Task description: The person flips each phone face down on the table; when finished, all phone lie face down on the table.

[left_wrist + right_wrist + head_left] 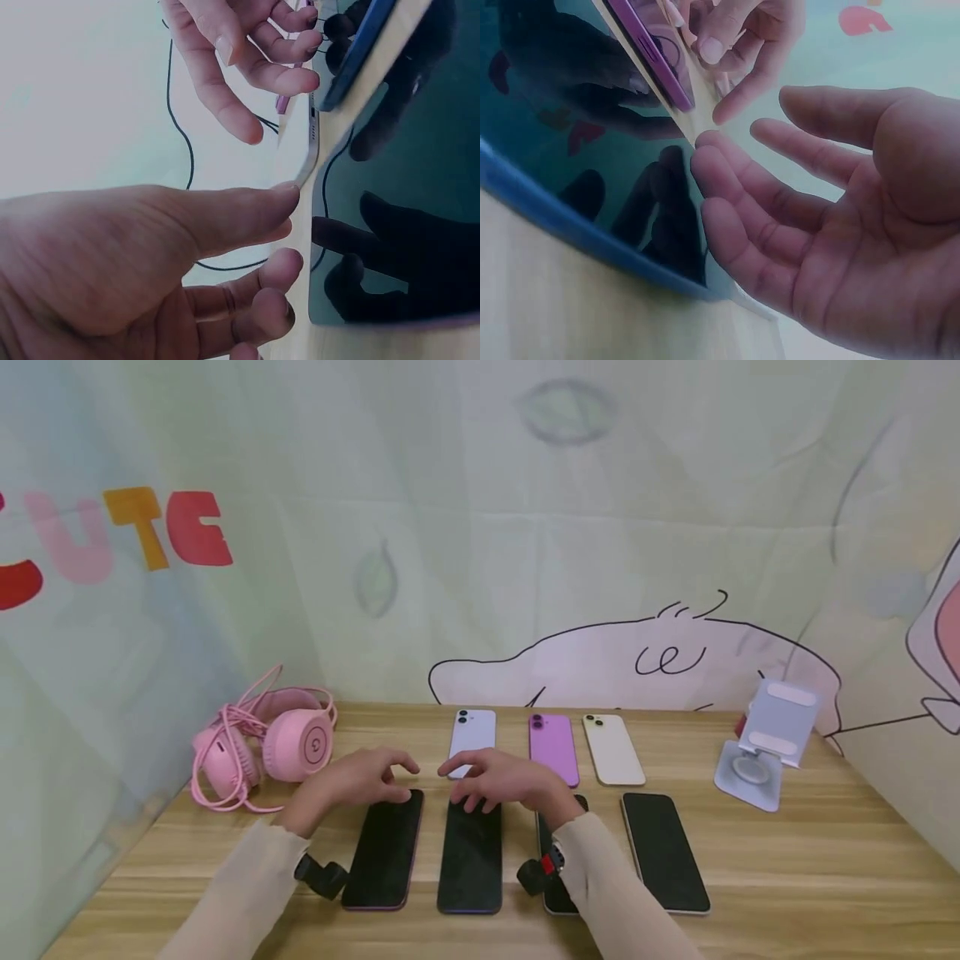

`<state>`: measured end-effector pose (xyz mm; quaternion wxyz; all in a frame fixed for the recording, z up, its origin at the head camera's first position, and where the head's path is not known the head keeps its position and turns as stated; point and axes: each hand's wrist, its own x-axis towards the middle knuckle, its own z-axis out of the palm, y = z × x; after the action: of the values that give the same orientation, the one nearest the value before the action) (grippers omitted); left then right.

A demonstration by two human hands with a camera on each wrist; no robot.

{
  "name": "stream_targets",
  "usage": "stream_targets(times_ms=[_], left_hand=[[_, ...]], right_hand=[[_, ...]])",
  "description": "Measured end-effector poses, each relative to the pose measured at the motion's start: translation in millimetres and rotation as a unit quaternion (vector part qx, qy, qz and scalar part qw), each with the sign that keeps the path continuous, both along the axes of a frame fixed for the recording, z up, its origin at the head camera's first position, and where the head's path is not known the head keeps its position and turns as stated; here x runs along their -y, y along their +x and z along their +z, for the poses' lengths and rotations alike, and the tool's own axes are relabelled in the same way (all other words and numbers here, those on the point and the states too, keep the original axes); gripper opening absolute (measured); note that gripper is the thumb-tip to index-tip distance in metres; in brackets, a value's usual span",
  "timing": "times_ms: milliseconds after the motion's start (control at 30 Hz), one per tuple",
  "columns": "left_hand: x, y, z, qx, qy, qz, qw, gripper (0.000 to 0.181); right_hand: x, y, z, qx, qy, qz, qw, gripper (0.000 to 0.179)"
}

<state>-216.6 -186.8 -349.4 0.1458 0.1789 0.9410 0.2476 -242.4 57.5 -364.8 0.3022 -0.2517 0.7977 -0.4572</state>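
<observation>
Both hands hover low over a front row of smartphones lying screen up. My left hand [366,775] is at the top end of the leftmost phone [381,860], its thumb close to that edge, fingers loosely bent and holding nothing. Over the top end of the second phone [471,872] is my right hand [504,777], fingers spread and slightly bent, nothing gripped. In the right wrist view its fingertips [724,221] are at the phone's edge; whether they touch it I cannot tell. A third phone [557,893] lies partly hidden under my right forearm.
Farther right lies a fourth dark-screened phone [665,852]. Behind, a pale blue phone [474,731], a purple phone [553,749] and a cream phone [613,750] lie back up. Pink headphones [292,745] sit at left, a folding stand [776,727] at right, on the wooden table [825,877].
</observation>
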Motion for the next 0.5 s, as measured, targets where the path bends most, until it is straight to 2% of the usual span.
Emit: stream_targets(times_ms=[200, 500], left_hand=[[13.8, 9.3, -3.4, -0.001, -0.007, -0.005, 1.0000, 0.037], [23.4, 18.3, -7.9, 0.004, -0.018, -0.002, 0.9998, 0.039]], right_hand=[[12.3, 7.2, -2.4, 0.033, -0.004, 0.001, 0.9995, 0.037], [22.0, 11.0, -3.8, 0.046, -0.002, 0.013, 0.9988, 0.037]])
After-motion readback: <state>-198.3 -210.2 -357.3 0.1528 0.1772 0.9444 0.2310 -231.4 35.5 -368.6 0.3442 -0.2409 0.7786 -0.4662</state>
